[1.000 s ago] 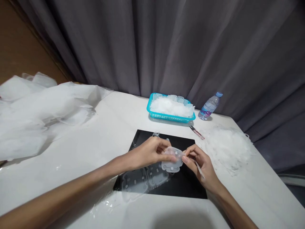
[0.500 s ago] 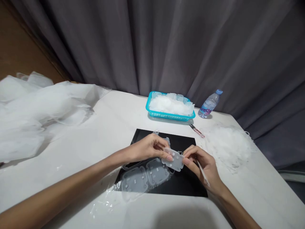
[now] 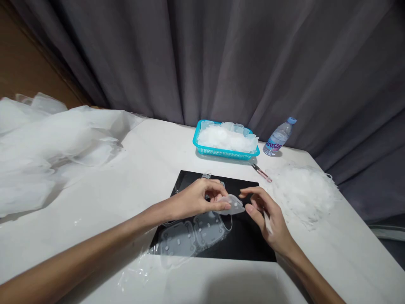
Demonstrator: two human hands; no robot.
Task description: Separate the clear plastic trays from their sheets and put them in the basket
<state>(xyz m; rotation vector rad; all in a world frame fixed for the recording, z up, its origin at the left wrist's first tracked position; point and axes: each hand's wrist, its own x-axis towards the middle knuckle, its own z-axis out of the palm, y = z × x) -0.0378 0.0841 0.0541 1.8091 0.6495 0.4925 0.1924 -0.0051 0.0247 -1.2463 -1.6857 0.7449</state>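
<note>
My left hand pinches a small translucent plastic piece between thumb and fingers. The piece is tilted and shows white dots. Close to its right end, my right hand has thumb and forefinger apart, not touching it. A thin white strip is tucked in that hand's palm under the curled fingers; what it is I cannot make out. Beneath both hands lies a black mat. On its left part rests a clear plastic sheet of joined, dotted panels, partly overhanging the front edge.
At the back stands a turquoise basket filled with translucent pieces, beside a water bottle. A pink-handled cutting tool lies before them. White scraps are heaped right; a large pile of translucent sheets lies left.
My right thumb and forefinger have let go of the plastic piece and spread apart. The piece has tipped in my left hand to a flatter view.
</note>
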